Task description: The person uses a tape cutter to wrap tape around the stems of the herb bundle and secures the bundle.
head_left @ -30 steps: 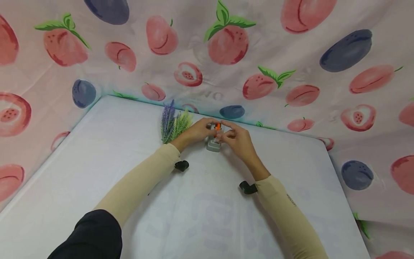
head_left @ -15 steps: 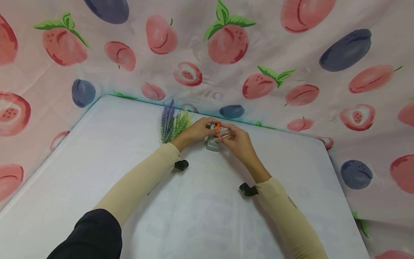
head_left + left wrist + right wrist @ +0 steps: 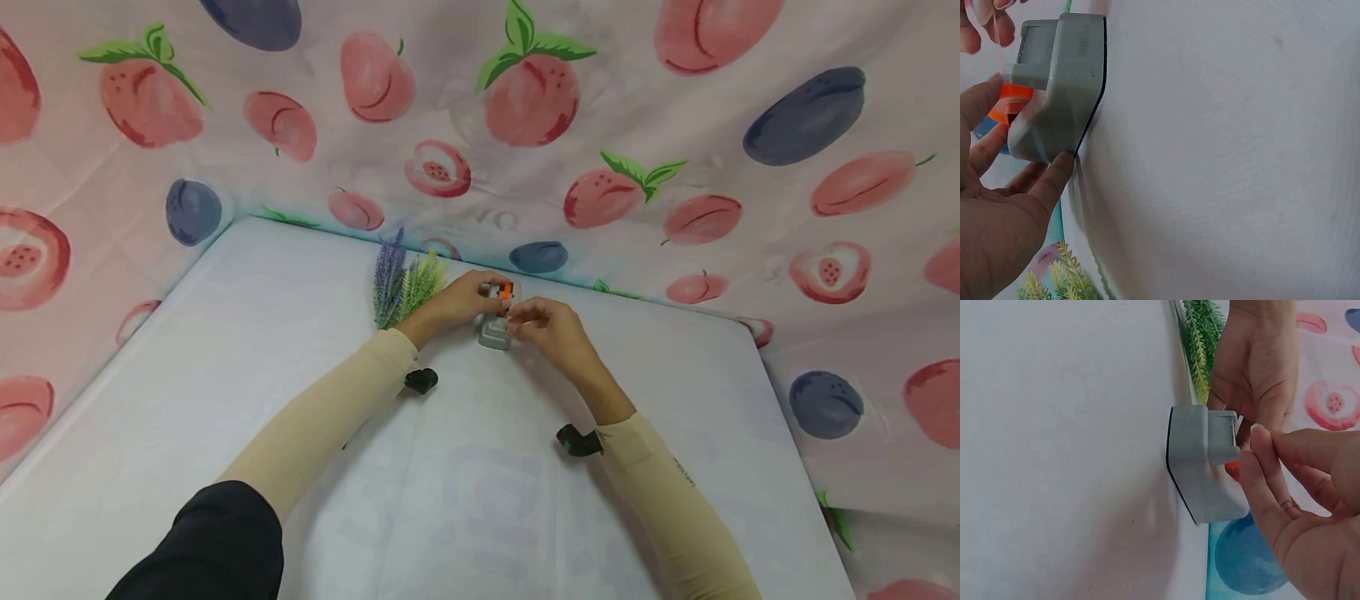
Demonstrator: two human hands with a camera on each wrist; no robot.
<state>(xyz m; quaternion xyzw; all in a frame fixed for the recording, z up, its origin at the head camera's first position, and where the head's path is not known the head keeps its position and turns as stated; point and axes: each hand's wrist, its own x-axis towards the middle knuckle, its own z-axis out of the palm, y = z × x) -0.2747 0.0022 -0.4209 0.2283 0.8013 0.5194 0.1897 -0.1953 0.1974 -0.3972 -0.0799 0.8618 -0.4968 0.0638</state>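
A grey tape dispenser with an orange core stands at the back of the white table. My left hand grips it from the left; in the left wrist view the thumb is at the orange core and other fingers lie along the grey body. Right beside the dispenser's toothed cutter, my right hand has thumb and fingertips brought together. A thin clear strip of tape runs between those fingertips and the dispenser, faint in the left wrist view.
Purple flower sprigs and yellow-green sprigs lie behind my left wrist. Small black wrist mounts stick out from both sleeves. A fruit-patterned cloth rises along the table's back edge.
My right hand has drawn back and slightly down from the dispenser's top; its index finger, stretched to the orange core earlier, is now bent in with the thumb. The left hand keeps its hold.
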